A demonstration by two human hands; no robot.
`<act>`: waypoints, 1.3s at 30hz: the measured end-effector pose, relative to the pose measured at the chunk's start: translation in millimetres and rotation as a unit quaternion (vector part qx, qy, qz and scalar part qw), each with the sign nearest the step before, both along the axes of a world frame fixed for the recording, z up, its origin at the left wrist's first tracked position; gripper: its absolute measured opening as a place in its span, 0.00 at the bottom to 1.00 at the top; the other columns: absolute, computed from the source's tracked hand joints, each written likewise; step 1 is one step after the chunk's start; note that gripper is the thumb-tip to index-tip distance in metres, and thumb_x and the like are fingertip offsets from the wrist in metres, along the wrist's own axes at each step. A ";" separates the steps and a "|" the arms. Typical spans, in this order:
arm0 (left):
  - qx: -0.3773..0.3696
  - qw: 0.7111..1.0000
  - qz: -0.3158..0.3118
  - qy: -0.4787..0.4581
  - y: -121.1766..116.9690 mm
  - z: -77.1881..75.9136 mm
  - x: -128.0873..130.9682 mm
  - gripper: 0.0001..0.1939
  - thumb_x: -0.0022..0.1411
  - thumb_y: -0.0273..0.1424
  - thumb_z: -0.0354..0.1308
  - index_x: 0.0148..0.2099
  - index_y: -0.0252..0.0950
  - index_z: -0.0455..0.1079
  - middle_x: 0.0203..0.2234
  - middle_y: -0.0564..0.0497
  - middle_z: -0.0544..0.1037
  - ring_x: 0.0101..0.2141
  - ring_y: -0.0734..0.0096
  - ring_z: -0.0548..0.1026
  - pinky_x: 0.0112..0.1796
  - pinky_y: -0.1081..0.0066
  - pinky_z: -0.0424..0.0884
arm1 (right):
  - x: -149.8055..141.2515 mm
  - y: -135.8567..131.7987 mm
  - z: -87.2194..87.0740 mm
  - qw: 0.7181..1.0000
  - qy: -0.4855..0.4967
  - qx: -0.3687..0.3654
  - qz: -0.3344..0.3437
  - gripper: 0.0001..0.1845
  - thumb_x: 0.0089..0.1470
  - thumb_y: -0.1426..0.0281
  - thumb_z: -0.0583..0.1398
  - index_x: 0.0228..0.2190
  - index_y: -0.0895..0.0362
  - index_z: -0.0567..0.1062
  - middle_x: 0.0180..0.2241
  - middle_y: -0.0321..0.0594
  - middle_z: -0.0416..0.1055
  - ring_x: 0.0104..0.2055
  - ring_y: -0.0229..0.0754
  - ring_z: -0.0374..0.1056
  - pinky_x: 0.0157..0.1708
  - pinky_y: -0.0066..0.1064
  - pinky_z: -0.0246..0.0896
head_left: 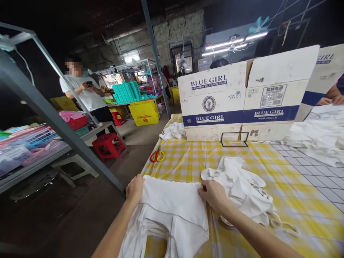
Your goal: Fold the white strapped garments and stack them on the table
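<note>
A white garment (169, 211) lies flat at the near edge of a table covered in yellow checked cloth (188, 154). My left hand (134, 189) grips its upper left corner at the table's edge. My right hand (213, 193) pinches its upper right corner. Just right of my right hand sits a crumpled heap of white garments (244, 188) with loose straps trailing toward me.
Red-and-yellow scissors (157, 156) lie near the table's left edge. A large Blue Girl cardboard box (239, 104) stands across the back, white cloth (173, 130) beside it. A grey metal post (56, 123) slants at left. A person (86, 93) stands far left, red stool (107, 145) nearby.
</note>
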State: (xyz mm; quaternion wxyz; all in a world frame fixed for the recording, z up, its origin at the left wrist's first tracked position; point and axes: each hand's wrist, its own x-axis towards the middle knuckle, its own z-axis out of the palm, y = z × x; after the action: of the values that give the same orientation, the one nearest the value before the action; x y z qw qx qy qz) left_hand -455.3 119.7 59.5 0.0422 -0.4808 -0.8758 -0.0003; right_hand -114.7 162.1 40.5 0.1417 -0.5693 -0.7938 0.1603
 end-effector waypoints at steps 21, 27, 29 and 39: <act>-0.088 0.892 -0.435 -0.089 -62.8 11.2 197.4 0.36 0.58 0.39 0.53 0.64 0.53 0.40 0.64 0.52 0.42 0.62 0.55 0.42 0.56 0.46 0.43 | 139.7 -21.7 -29.3 0.965 -0.126 0.213 0.087 0.26 0.56 0.60 0.53 0.56 0.43 0.57 0.63 0.38 0.42 0.63 0.53 0.39 0.55 0.51 0.39; -0.079 0.883 -0.446 -0.123 -72.7 12.0 207.8 0.34 0.58 0.41 0.52 0.64 0.49 0.43 0.63 0.48 0.44 0.62 0.55 0.41 0.57 0.46 0.38 | 154.9 0.9 -20.6 0.967 -0.100 0.230 0.056 0.26 0.58 0.60 0.51 0.57 0.48 0.57 0.62 0.44 0.44 0.61 0.54 0.44 0.53 0.49 0.44; -0.045 0.888 -0.442 -0.119 -70.7 15.2 217.0 0.33 0.59 0.38 0.52 0.64 0.48 0.43 0.63 0.47 0.45 0.62 0.57 0.43 0.57 0.48 0.39 | 155.3 -8.1 -7.7 0.964 -0.066 0.251 0.058 0.26 0.58 0.61 0.51 0.57 0.52 0.57 0.60 0.48 0.49 0.59 0.52 0.48 0.52 0.46 0.46; 0.033 0.860 -0.461 -0.216 -45.6 0.0 307.9 0.39 0.50 0.22 0.52 0.64 0.43 0.45 0.62 0.47 0.50 0.61 0.59 0.47 0.58 0.53 0.44 | 159.9 -50.8 32.7 0.977 0.034 0.187 0.101 0.10 0.56 0.75 0.53 0.32 0.54 0.74 0.33 0.40 0.72 0.37 0.43 0.64 0.38 0.34 0.56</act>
State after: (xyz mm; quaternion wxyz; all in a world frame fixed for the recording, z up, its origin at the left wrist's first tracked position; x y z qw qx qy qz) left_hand -147.4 74.1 59.4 -0.1375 -0.8159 -0.5404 -0.1528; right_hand 45.1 111.3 73.2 0.2558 -0.4441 -0.8576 0.0424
